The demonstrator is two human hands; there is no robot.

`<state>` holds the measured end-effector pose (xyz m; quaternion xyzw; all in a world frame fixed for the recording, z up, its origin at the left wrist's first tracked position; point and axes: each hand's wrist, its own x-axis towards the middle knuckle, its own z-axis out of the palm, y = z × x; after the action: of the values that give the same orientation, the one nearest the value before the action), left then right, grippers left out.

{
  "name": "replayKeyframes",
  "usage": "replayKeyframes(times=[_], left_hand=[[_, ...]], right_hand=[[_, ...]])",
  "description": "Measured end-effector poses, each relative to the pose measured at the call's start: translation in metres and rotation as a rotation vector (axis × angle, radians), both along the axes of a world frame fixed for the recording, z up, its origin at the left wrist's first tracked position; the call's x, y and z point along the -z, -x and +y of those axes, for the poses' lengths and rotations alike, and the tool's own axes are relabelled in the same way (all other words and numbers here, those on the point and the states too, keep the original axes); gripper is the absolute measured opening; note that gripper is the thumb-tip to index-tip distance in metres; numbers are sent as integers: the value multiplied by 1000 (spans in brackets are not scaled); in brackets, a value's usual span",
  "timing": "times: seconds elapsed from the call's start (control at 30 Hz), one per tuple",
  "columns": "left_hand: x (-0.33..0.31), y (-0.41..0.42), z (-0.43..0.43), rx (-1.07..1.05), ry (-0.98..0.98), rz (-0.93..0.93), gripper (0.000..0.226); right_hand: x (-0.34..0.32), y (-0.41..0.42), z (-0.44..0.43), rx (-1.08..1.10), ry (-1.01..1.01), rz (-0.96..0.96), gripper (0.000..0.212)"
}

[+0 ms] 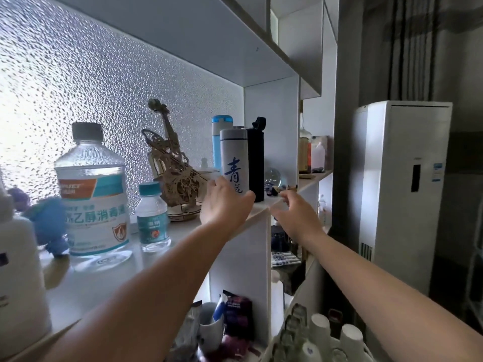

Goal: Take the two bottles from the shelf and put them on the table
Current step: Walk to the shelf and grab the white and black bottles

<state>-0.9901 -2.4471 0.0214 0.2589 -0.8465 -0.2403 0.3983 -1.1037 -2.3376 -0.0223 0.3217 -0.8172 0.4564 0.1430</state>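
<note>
A grey flask (234, 155) with blue characters stands upright on the shelf (183, 232), near its right end. A black bottle (256, 163) with a loop lid stands right behind it, and a blue bottle (219, 138) is further back. My left hand (224, 202) is open, fingers spread in front of the grey flask's base, at or just short of it. My right hand (296, 212) is open at the shelf's front corner, below and right of the black bottle, holding nothing.
On the shelf's left stand a large clear disinfectant bottle (92, 189), a small water bottle (153, 216) and a wooden violin model (171, 163). A white divider panel (271, 131) closes the shelf's right side. Paper cups (334, 335) and packets lie below. A white air conditioner (402, 192) stands at right.
</note>
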Motion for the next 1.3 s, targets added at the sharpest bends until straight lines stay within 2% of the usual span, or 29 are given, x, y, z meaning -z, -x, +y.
replayKeyframes(times=[0.13, 0.3, 0.43, 0.63, 0.83, 0.97, 1.13, 1.3], left_hand=[[-1, 10, -6, 5, -94, 32, 60], [0, 20, -6, 18, -172, 45, 58], [1, 33, -7, -13, -281, 88, 79], [1, 51, -10, -88, -314, 189, 75], [2, 61, -15, -76, -349, 248, 80], [5, 64, -24, -42, -434, 288, 75], [7, 66, -29, -36, -465, 283, 74], [8, 68, -31, -53, -454, 250, 75]], right_hand=[[-2, 8, -7, -5, 25, -30, 67], [-6, 22, -16, -21, 136, -75, 60], [-9, 31, -27, -23, 156, -44, 57], [-13, 43, -38, -27, 196, -40, 58], [-19, 55, -51, -47, 253, -69, 63], [-20, 59, -63, -79, 248, -70, 70], [-21, 65, -73, -104, 238, -61, 80], [-20, 72, -77, -130, 241, -68, 80]])
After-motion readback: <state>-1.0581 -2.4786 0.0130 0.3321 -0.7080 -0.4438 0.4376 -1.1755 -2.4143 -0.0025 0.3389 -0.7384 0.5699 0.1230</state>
